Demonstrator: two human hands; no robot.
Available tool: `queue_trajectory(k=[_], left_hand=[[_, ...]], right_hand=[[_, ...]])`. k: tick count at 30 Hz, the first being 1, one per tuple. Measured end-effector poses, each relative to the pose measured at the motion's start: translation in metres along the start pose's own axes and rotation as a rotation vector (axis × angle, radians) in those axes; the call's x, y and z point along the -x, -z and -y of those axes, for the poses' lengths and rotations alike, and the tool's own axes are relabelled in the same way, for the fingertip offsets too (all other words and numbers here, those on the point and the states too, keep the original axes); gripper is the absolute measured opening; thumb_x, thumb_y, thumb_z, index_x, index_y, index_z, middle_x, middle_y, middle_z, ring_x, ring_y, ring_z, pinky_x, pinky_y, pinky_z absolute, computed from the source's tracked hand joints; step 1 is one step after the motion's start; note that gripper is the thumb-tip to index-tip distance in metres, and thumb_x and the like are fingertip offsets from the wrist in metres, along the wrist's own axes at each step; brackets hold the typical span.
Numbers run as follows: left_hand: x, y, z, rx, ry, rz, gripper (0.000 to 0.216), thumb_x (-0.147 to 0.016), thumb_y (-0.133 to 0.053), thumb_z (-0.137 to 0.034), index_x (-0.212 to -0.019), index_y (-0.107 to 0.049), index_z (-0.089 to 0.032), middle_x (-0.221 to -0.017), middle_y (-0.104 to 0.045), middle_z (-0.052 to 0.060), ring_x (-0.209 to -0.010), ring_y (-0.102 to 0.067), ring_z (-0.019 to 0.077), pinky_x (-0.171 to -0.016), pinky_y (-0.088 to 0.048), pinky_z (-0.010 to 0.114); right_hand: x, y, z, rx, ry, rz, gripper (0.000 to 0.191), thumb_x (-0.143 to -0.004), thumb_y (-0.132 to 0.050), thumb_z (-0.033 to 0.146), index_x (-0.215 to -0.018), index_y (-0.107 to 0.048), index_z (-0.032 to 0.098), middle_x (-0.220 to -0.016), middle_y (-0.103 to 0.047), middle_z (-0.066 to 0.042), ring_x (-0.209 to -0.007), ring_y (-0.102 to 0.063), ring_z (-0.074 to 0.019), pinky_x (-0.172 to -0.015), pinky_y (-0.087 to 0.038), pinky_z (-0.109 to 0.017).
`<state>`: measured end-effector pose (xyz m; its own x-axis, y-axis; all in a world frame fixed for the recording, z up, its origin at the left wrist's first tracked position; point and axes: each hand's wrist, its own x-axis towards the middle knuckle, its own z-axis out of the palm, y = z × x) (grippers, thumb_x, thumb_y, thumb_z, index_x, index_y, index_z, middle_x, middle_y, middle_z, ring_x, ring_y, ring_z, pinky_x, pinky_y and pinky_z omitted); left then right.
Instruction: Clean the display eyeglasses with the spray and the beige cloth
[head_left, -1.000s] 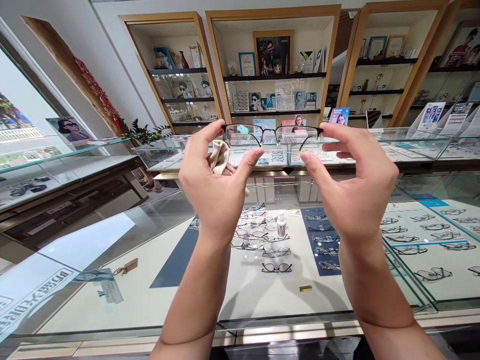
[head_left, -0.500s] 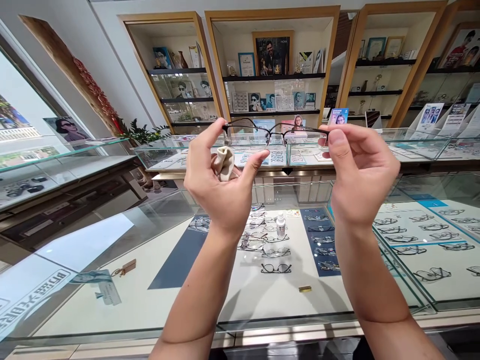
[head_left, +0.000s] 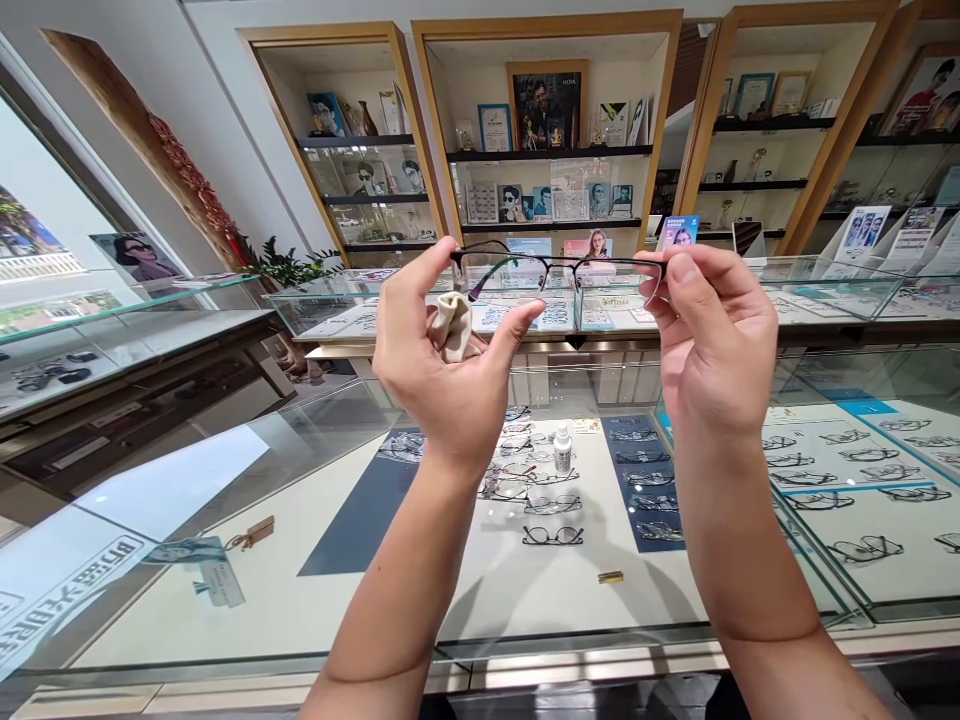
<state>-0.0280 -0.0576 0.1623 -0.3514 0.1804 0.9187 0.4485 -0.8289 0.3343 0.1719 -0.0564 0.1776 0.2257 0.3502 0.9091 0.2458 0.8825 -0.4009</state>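
Observation:
Both my hands hold up a pair of thin black-framed glasses (head_left: 559,266) at eye height over a glass display counter (head_left: 225,470). My left hand (head_left: 442,360) pinches the left end of the frame between forefinger and thumb, and a beige cleaning cloth (head_left: 452,325) is tucked under its other fingers. My right hand (head_left: 712,340) grips the right end of the frame with closed fingers. The lenses face away from me.
Under the counter glass lie several rows of glasses (head_left: 551,505), a small white bottle (head_left: 562,450) and a small gold tag (head_left: 610,577). A key fob (head_left: 251,533) lies at left. Further glass cases (head_left: 825,280) and wooden wall shelves (head_left: 547,150) with pictures stand behind.
The glasses have tilted flatter and shifted slightly right. My right hand's fingers closed from a spread hold into a tight grip on the frame end. My left hand stayed.

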Motion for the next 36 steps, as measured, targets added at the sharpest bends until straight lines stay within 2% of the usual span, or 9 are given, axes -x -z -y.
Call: queue_trajectory(k=[5,11,18,24,29,33,36], left_hand=[[-0.001,-0.001,-0.001,-0.046,-0.033,-0.01,0.062,-0.089,-0.088,-0.066,-0.14,-0.068,-0.036,-0.152,-0.069,0.008,-0.152,-0.058,0.0416,-0.107,-0.064,0.063],[-0.005,0.001,-0.006,-0.064,-0.021,0.014,0.074,-0.089,-0.08,-0.08,-0.144,-0.066,-0.032,-0.155,-0.069,0.008,-0.156,-0.053,0.046,-0.099,-0.066,0.064],[-0.008,0.004,-0.008,-0.035,-0.002,0.045,0.074,-0.091,-0.073,-0.085,-0.14,-0.068,-0.03,-0.15,-0.07,0.008,-0.159,-0.051,0.047,-0.105,-0.065,0.068],[-0.007,0.001,-0.005,-0.047,-0.024,0.042,0.07,-0.094,-0.075,-0.08,-0.143,-0.063,-0.033,-0.144,-0.074,0.013,-0.149,-0.063,0.0428,-0.1,-0.068,0.066],[-0.008,0.0,-0.007,0.084,-0.061,-0.008,0.056,-0.092,-0.086,-0.066,-0.132,-0.068,-0.03,-0.127,-0.079,0.009,-0.134,-0.074,0.037,-0.116,-0.06,0.07],[-0.007,-0.002,-0.004,0.141,0.016,-0.019,0.065,-0.086,-0.091,-0.069,-0.133,-0.067,-0.031,-0.128,-0.079,0.008,-0.137,-0.072,0.0361,-0.123,-0.056,0.068],[-0.006,-0.003,0.0,0.16,0.077,-0.001,0.069,-0.084,-0.095,-0.064,-0.136,-0.066,-0.029,-0.131,-0.078,0.009,-0.144,-0.068,0.0357,-0.123,-0.058,0.061]], right_hand=[[-0.001,0.001,-0.009,0.014,0.042,0.007,0.03,-0.112,-0.059,0.053,-0.132,-0.074,0.037,-0.126,-0.08,-0.005,-0.121,-0.081,-0.0298,-0.097,-0.07,-0.053],[-0.002,0.001,-0.017,0.088,0.048,0.001,0.03,-0.114,-0.054,0.052,-0.131,-0.074,0.037,-0.122,-0.08,-0.003,-0.115,-0.081,-0.0252,-0.093,-0.071,-0.046],[-0.001,0.002,-0.016,0.109,0.031,0.001,0.032,-0.114,-0.053,0.052,-0.132,-0.074,0.036,-0.119,-0.079,-0.004,-0.111,-0.081,-0.0239,-0.091,-0.071,-0.044],[-0.001,0.002,-0.017,0.061,-0.008,0.028,0.032,-0.112,-0.056,0.055,-0.128,-0.074,0.035,-0.117,-0.078,-0.004,-0.11,-0.082,-0.0242,-0.089,-0.07,-0.042],[0.0,0.002,-0.019,0.115,0.006,0.061,0.032,-0.11,-0.062,0.054,-0.135,-0.072,0.036,-0.12,-0.078,-0.005,-0.115,-0.081,-0.0263,-0.09,-0.069,-0.044],[0.0,0.002,-0.018,0.073,0.005,0.071,0.034,-0.108,-0.066,0.057,-0.133,-0.072,0.036,-0.118,-0.078,-0.003,-0.116,-0.081,-0.0268,-0.092,-0.07,-0.045],[0.0,0.002,-0.013,-0.09,-0.037,0.066,0.032,-0.108,-0.066,0.062,-0.122,-0.075,0.034,-0.114,-0.079,-0.002,-0.116,-0.081,-0.0255,-0.095,-0.07,-0.043]])
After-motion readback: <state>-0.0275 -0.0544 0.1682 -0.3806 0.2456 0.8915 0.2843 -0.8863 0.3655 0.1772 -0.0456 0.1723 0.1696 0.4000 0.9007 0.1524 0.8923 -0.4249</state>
